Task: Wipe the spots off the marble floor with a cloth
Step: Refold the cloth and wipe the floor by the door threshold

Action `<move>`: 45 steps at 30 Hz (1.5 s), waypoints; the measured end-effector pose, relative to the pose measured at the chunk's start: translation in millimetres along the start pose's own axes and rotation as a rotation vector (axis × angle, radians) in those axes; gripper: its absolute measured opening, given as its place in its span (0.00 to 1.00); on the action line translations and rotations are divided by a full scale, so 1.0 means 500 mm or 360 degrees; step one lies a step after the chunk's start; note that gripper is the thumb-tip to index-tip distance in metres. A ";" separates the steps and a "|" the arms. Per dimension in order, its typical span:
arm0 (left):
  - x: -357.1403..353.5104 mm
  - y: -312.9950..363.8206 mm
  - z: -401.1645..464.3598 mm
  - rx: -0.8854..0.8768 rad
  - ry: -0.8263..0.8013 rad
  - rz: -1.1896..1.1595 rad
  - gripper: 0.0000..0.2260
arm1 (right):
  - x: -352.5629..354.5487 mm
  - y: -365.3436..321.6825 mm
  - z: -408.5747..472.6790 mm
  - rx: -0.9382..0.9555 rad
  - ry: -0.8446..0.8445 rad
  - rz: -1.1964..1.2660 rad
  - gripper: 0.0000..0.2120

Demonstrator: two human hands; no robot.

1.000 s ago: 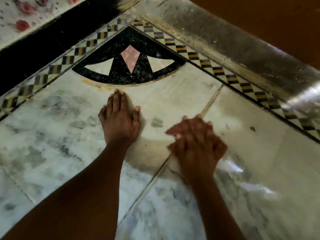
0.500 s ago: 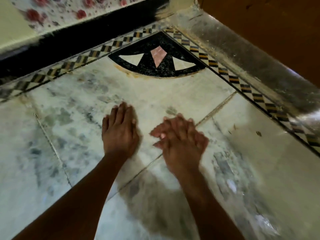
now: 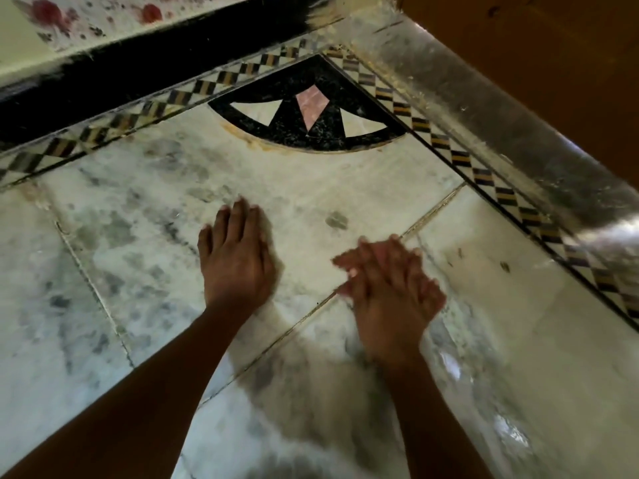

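Note:
My left hand lies flat on the white grey-veined marble floor, palm down, holding nothing. My right hand is motion-blurred, fingers stretched out and pressed low over a diagonal grout line. No cloth shows under it; pale blur at its fingertips could be cloth or marble. A dark spot sits on the floor between and beyond the hands. Small dark specks lie to the right of my right hand. A yellowish stain edges the black inlay.
A black fan-shaped corner inlay with a pink diamond lies ahead. A checkered border strip runs along two sides. Beyond it are a black skirting on the left wall and a shiny grey ledge under a brown panel at right.
My right hand slid left a little and then back right across the grout line, staying blurred. My left hand stayed planted. The view shifted, showing more floor on the left.

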State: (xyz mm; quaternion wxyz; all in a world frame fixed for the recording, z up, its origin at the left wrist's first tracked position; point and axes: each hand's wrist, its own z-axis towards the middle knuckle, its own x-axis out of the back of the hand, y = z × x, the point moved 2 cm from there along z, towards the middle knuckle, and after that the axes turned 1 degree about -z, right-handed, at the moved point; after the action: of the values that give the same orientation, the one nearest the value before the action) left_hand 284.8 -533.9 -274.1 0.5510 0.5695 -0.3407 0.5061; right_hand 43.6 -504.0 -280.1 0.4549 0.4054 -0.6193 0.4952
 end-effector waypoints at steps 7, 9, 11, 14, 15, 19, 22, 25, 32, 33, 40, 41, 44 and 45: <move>-0.004 -0.005 0.000 0.0013 0.0010 -0.0001 0.29 | -0.003 -0.078 0.111 -0.0219 -0.0078 0.0142 0.26; 0.003 -0.003 -0.001 0.0011 0.0005 0.0004 0.30 | -0.012 -0.083 0.042 0.0142 -0.0013 0.0064 0.26; 0.006 0.001 0.000 0.0000 -0.0011 0.0013 0.30 | -0.006 -0.046 -0.021 0.0349 0.0072 0.0082 0.26; 0.004 0.003 0.000 -0.0003 -0.0018 0.0023 0.30 | 0.008 0.016 -0.052 0.0217 0.0043 0.0400 0.28; 0.003 0.002 0.000 -0.0003 -0.0017 0.0022 0.30 | 0.013 0.020 -0.052 0.0123 0.0033 0.0487 0.30; 0.002 0.003 0.000 -0.0003 -0.0002 -0.0001 0.30 | 0.009 -0.041 -0.048 -0.0045 0.0157 0.0556 0.33; 0.002 0.001 0.002 -0.0006 0.0000 0.0016 0.30 | -0.019 -0.102 -0.072 0.0192 0.0165 0.0309 0.28; 0.002 -0.002 0.001 -0.0016 -0.0018 0.0029 0.30 | -0.050 -0.101 -0.088 0.0365 0.0226 -0.0050 0.27; -0.005 0.000 0.007 0.0012 -0.0016 0.0023 0.30 | 0.009 0.069 0.137 -0.0391 0.0264 0.0146 0.26; -0.005 0.003 0.008 0.0018 -0.0011 0.0018 0.30 | 0.013 0.058 0.152 -0.0455 0.0257 0.0182 0.26; 0.000 0.001 0.003 0.0027 -0.0005 -0.0008 0.29 | 0.000 0.021 -0.033 0.0349 0.0132 -0.0153 0.28; -0.002 -0.001 0.002 0.0029 0.0004 -0.0010 0.29 | 0.005 0.047 -0.016 0.0267 0.0161 -0.0139 0.27; -0.005 0.001 0.003 0.0008 0.0027 -0.0009 0.29 | 0.030 0.090 0.107 -0.0271 0.0225 -0.0017 0.29; -0.005 0.001 0.002 0.0007 0.0035 -0.0008 0.29 | 0.031 0.088 0.154 -0.0424 0.0224 0.0108 0.30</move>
State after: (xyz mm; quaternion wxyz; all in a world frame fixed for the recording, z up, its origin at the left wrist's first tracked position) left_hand 283.9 -535.5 -276.1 0.5546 0.5660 -0.3321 0.5117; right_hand -14.9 -572.3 -283.1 0.5300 0.2846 -0.6594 0.4509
